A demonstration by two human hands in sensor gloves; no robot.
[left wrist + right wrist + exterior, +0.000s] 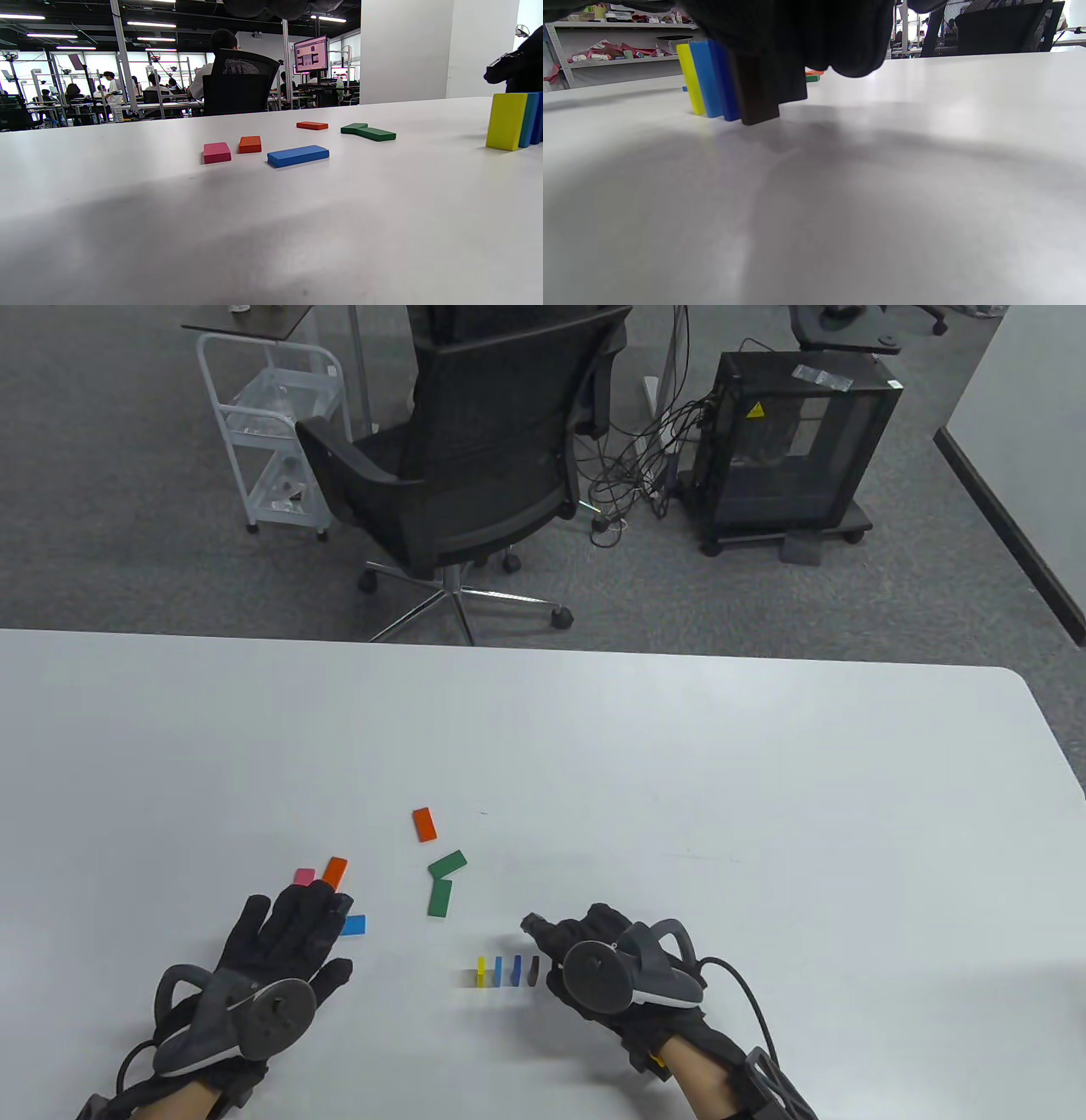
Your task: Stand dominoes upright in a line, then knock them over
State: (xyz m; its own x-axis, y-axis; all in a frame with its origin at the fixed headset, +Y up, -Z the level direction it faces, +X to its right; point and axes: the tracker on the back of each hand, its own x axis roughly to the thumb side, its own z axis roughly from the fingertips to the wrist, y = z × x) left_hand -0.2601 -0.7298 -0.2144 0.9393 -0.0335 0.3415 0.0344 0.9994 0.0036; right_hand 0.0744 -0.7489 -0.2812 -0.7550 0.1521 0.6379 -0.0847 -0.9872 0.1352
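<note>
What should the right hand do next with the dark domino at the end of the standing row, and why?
Probably let go of it slowly. In the right wrist view the right hand reaches down onto the dark domino, which stands on the table close beside the blue, lighter blue and yellow ones. A jerk could tip the row.

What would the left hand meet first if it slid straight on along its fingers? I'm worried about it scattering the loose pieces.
Probably the flat orange domino just past the left hand's fingertips, with the pink domino beside it; depth is unclear.
</note>
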